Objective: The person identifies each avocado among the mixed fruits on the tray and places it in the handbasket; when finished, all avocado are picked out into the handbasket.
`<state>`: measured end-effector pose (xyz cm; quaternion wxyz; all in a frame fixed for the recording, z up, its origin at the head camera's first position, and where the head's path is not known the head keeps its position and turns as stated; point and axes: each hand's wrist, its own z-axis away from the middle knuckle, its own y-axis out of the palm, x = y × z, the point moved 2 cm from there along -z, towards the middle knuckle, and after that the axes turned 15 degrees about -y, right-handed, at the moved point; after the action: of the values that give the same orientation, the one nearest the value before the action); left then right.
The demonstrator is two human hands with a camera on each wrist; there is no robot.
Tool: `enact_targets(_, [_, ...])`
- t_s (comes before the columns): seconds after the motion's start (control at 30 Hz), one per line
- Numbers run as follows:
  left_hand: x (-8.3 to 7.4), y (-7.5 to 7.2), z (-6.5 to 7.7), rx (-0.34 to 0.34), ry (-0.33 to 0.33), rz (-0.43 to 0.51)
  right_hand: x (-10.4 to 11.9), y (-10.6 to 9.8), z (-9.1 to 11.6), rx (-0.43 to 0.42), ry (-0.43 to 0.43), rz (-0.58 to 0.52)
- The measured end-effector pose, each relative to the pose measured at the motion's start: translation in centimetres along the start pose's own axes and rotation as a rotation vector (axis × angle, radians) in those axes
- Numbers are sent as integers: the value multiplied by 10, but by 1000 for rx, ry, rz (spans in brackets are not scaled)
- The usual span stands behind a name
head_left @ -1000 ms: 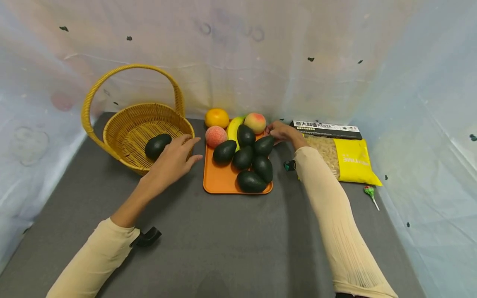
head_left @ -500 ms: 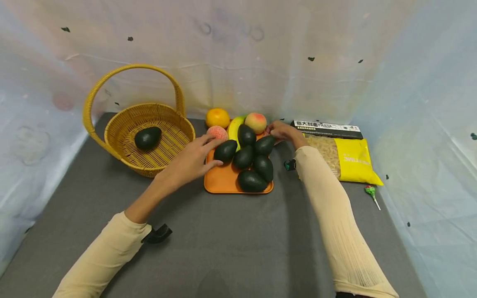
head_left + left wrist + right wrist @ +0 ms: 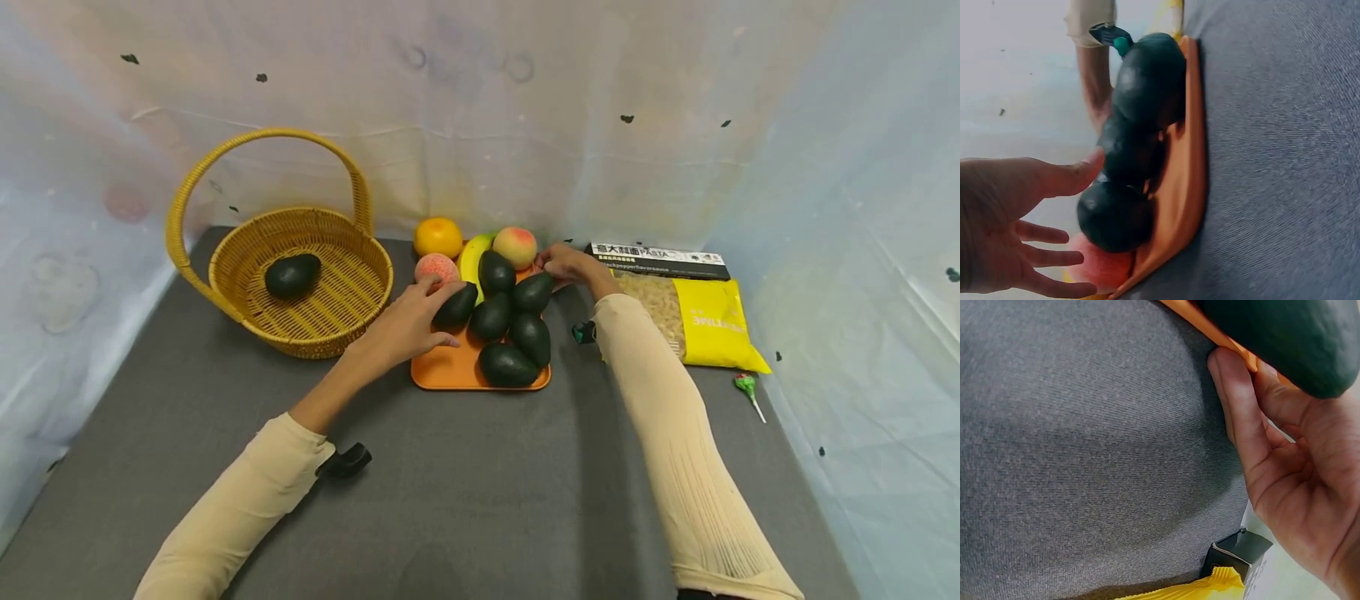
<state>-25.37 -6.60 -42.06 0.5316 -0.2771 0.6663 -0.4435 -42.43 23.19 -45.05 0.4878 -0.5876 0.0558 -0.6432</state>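
My left hand [image 3: 401,329] reaches over the left side of an orange tray [image 3: 441,372], thumb and fingers spread. Its fingers partly cover the dark green avocado [image 3: 456,308] there. In the left wrist view the left hand [image 3: 1010,219] has a gap between thumb and fingers beside the avocado [image 3: 1115,215]; contact cannot be told. At the tray's far right edge, my right hand [image 3: 572,268] pinches the rim, thumb above and fingers along the outside, seen in the right wrist view on the tray edge [image 3: 1213,330]. Several more avocados [image 3: 508,365] lie heaped on the tray.
A wicker basket [image 3: 341,337] with a tall handle stands left, one avocado [image 3: 292,277] inside. A banana [image 3: 471,260], peach [image 3: 514,247], pink fruit [image 3: 437,267] and orange [image 3: 438,238] sit at the tray's back. Right are a pasta box [image 3: 660,262], yellow bag [image 3: 712,325] and lollipop [image 3: 747,387].
My left hand has let go of an avocado, which now lies in the basket, and moved right to the tray's left avocado. My right hand has stayed at the tray's edge.
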Motion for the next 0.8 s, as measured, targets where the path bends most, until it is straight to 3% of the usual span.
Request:
enact_targets(0.43, [1, 16, -13, -32, -46, -12, -3, -1, -2, 11, -18, 2])
enact_targets(0.6, [-1, 19, -16, -43, -59, -25, 9, -3, 4, 30, 6, -26])
enact_targets(0.8, [-2, 26, -17, -56, -59, -33, -3, 0, 0, -7, 2, -13])
